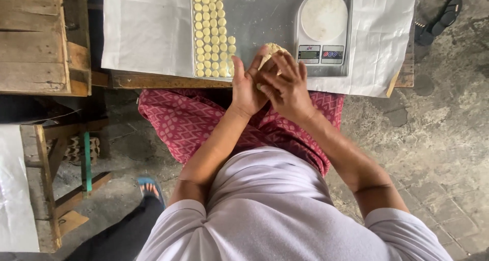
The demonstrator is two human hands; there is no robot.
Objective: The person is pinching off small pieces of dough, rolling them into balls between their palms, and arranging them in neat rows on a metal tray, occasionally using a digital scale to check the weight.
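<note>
My left hand (248, 85) cups a pale lump of dough (271, 52) at the near edge of a metal baking tray (265, 16). My right hand (288, 85) lies over the left palm, its fingers pinching at the dough there. Several small round dough balls (211, 31) sit in neat rows on the tray's left side. A white digital kitchen scale (322, 29) stands on the tray's right side, just beyond my right hand.
The tray rests on white paper (147, 29) covering a low wooden table (153, 81). A wooden crate (35, 39) stands at left. Another person's foot in a blue sandal (149, 188) is at lower left. Black sandals (438, 21) lie on the concrete floor.
</note>
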